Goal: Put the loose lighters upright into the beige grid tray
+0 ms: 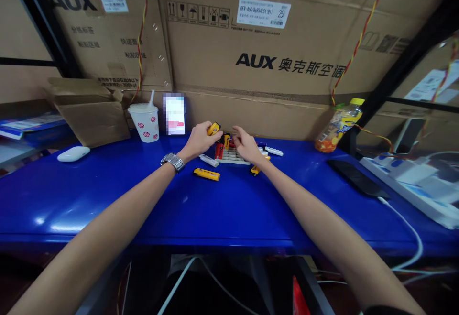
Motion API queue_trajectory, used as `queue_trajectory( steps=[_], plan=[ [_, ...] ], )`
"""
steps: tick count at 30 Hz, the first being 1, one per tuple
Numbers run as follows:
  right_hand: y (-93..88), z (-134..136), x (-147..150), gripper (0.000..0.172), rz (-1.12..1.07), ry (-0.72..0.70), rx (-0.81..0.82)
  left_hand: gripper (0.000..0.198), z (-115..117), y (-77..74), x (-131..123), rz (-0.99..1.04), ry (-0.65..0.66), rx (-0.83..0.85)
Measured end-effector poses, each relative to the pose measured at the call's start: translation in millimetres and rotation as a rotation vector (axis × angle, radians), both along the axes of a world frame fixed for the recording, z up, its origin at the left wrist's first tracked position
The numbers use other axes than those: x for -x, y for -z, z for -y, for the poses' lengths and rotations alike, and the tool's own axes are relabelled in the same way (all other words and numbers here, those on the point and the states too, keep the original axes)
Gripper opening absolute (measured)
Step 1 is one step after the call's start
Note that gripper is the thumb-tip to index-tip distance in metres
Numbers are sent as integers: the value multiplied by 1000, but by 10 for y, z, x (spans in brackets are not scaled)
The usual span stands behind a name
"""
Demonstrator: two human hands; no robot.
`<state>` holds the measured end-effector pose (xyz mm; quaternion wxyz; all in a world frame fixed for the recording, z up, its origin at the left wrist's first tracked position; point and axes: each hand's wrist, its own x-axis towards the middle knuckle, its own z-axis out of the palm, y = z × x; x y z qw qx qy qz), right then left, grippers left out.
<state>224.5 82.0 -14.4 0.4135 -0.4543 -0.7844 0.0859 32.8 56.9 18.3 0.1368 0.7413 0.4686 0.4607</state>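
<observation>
My left hand, with a metal watch on the wrist, pinches a yellow lighter above the left end of a white slotted tray. In that end of the tray stand a red lighter and a yellow one. Over the tray's right part hovers my right hand, fingers apart and bent, with nothing visible in them. It hides some of the slots. Loose on the table lie a yellow lighter, a white one, another yellow one by my right wrist, and a white one.
The blue table backs onto large cardboard boxes. At left are a paper bag, a white case, a paper cup and a lit phone. At right are a bottle, a dark phone on a cable and a power strip.
</observation>
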Motion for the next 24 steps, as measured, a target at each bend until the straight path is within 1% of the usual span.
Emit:
queue_trajectory(
  steps=[2, 3, 6, 8, 11, 12, 14, 16, 19, 22, 24],
  plan=[
    [-47, 51, 3, 31, -100, 5, -39, 22, 19, -17, -8, -23, -15, -28],
    [-77, 84, 10, 29, -152, -15, -43, 19, 32, -27, -14, -40, -21, -46],
    [-156, 187, 61, 33, -269, -133, -24, 14, 78, -53, -37, -102, -16, -108],
    [-185, 228, 112, 33, -298, -197, -30, 10, 106, -63, -57, -142, 21, -135],
    [-204, 230, 165, 34, -277, -264, -43, 2, 134, -69, -77, -200, 93, -173],
    [-211, 219, 165, 34, -267, -275, -39, 5, 139, -71, -78, -215, 109, -196],
    [-227, 194, 123, 34, -281, -261, -19, 12, 142, -72, -68, -230, 121, -242],
    [-235, 168, 34, 35, -341, -219, 18, 20, 132, -69, -39, -215, 110, -271],
    [-204, 132, -137, 35, -415, -176, 84, 23, 89, -50, 27, -167, 53, -265],
    [-123, 99, -242, 31, -381, -174, 145, 26, 29, -12, 91, -155, -7, -237],
    [-72, 91, -242, 25, -324, -178, 171, 26, -3, 14, 117, -174, -21, -224]
  ],
)
